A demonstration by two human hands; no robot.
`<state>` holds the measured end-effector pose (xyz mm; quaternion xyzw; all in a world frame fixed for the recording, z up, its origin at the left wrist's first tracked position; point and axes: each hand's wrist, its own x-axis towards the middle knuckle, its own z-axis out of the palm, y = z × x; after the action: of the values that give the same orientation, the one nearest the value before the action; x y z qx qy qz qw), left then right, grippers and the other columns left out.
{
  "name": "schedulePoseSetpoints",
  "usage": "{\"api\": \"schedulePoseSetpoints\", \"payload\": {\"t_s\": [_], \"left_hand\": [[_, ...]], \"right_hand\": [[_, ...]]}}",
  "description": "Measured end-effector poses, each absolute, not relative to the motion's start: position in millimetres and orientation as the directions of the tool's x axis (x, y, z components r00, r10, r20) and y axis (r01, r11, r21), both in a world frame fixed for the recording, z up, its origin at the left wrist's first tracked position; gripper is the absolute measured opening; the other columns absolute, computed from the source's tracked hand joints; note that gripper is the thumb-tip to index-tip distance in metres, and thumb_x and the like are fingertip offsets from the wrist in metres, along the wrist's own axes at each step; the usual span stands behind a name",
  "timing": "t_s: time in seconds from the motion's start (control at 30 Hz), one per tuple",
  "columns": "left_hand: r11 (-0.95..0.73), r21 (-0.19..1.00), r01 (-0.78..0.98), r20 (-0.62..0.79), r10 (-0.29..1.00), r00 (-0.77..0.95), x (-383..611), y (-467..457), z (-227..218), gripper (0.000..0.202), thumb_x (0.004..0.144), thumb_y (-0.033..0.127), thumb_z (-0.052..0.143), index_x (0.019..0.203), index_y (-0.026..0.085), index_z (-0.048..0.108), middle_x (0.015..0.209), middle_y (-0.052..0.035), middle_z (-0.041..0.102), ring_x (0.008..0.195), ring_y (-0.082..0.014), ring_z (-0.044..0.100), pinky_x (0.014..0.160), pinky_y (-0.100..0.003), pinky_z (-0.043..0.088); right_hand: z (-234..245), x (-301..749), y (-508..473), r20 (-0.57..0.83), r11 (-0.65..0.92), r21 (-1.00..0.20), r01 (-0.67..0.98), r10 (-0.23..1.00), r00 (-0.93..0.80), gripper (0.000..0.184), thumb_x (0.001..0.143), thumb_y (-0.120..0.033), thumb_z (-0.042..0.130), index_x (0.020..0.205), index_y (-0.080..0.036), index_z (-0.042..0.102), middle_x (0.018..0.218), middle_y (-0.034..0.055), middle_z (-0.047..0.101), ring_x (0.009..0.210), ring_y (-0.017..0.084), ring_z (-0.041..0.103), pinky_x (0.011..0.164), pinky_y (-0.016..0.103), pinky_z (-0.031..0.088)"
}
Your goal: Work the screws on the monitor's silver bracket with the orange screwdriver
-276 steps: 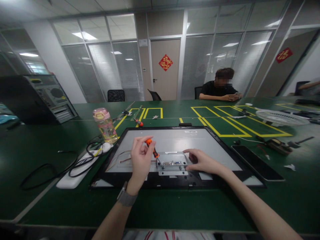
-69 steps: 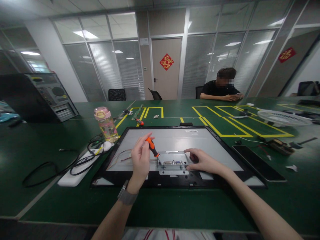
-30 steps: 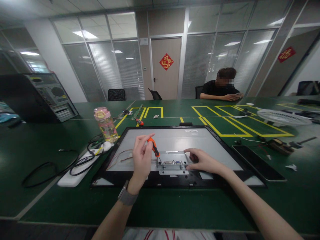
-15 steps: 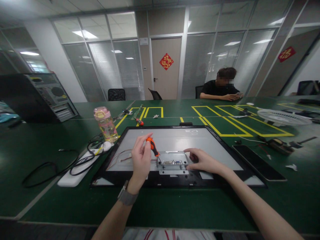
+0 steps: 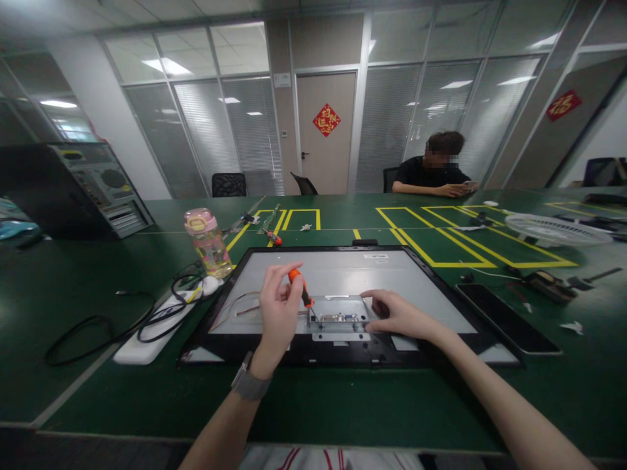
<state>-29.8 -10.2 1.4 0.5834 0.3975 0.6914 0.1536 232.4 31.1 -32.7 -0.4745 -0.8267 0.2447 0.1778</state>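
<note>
In my left hand (image 5: 278, 305) is an orange and black screwdriver (image 5: 304, 294), pinched by the handle. It tilts down, its tip at the left end of the port row on a metal bracket (image 5: 341, 337). My right hand (image 5: 399, 316) grips the bracket's right edge between thumb and fingers. Silver and blue connector ports show along the bracket. Beneath it lies a flat display panel (image 5: 337, 271) with a grey metal back and black frame. Thin wires (image 5: 245, 312) run from the bracket's left side. The exact screw under the tip is too small to make out.
Left of the panel are a pink-lidded bottle (image 5: 208, 243), a white power strip (image 5: 147, 346) and black cables. A phone (image 5: 507, 318) lies to the right, near a white fan grille (image 5: 556, 228). Another screwdriver (image 5: 274, 239) lies behind. Across the table sits a person (image 5: 434, 171).
The fingers of my left hand have turned slightly on the screwdriver handle, and the hand has shifted a little right. My right hand keeps its hold on the bracket.
</note>
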Motion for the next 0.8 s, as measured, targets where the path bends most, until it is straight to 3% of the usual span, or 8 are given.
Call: {"api": "schedulePoseSetpoints", "payload": {"t_s": [0.1,0.27,0.43,0.63,0.73,0.8], "left_hand": [[-0.635,0.733,0.242,0.68,0.677,-0.282,-29.2,-10.2,1.6,0.019,0.085,0.03,0.064,0.1,0.019,0.069,0.092,-0.001,0.052,0.057,-0.0045,0.05,0.048,-0.014,0.043],[-0.608,0.779,0.157,0.626,0.738,-0.252,-31.0,-12.3,-0.1,0.03,0.095,0.033,0.045,0.108,0.019,0.067,0.1,-0.0055,0.061,0.043,-0.0016,0.039,0.036,-0.015,0.032],[-0.615,0.766,0.187,0.642,0.719,-0.268,-30.3,-10.1,-0.5,0.022,0.091,0.032,0.055,0.103,0.019,0.068,0.089,-0.0022,0.058,0.059,-0.0067,0.054,0.049,-0.016,0.045],[-0.632,0.74,0.229,0.672,0.677,-0.302,-28.3,-8.7,1.5,0.014,0.082,0.03,0.068,0.09,0.018,0.068,0.088,0.0006,0.05,0.062,-0.0059,0.053,0.052,-0.015,0.047],[-0.616,0.769,0.17,0.637,0.717,-0.282,-28.0,-9.6,0.3,0.019,0.086,0.032,0.064,0.099,0.018,0.066,0.087,0.0002,0.053,0.056,-0.005,0.052,0.048,-0.015,0.045],[-0.592,0.8,0.102,0.595,0.758,-0.266,-28.0,-10.3,-0.8,0.024,0.091,0.033,0.056,0.108,0.018,0.062,0.084,0.0002,0.057,0.045,-0.0022,0.044,0.038,-0.013,0.037]], "right_hand": [[-34.4,233.2,31.9,0.076,0.443,-0.575,0.688,0.866,-0.494,0.06,0.07,-0.041,0.077,0.122,-0.016,0.059,0.079,0.0016,0.06,0.075,0.021,0.056,0.069,0.031,0.043],[-34.1,233.3,32.1,0.072,0.438,-0.587,0.681,0.866,-0.494,0.06,0.07,-0.041,0.076,0.122,-0.015,0.059,0.08,0.0021,0.059,0.075,0.021,0.056,0.068,0.031,0.043],[-34.5,233.3,31.9,0.071,0.437,-0.588,0.681,0.866,-0.495,0.06,0.07,-0.04,0.077,0.122,-0.015,0.059,0.079,0.0016,0.059,0.074,0.02,0.056,0.068,0.031,0.043],[-35.3,233.5,32.0,0.075,0.438,-0.596,0.673,0.865,-0.496,0.06,0.07,-0.04,0.077,0.122,-0.016,0.059,0.078,0.0011,0.058,0.074,0.02,0.056,0.068,0.031,0.043],[-35.0,233.2,31.6,0.071,0.435,-0.589,0.681,0.867,-0.493,0.06,0.07,-0.039,0.077,0.122,-0.015,0.059,0.079,0.0017,0.059,0.075,0.021,0.056,0.069,0.031,0.043],[-35.2,233.1,31.7,0.072,0.437,-0.588,0.681,0.866,-0.494,0.06,0.07,-0.04,0.077,0.122,-0.015,0.059,0.079,0.0019,0.059,0.075,0.021,0.056,0.069,0.031,0.043]]}}
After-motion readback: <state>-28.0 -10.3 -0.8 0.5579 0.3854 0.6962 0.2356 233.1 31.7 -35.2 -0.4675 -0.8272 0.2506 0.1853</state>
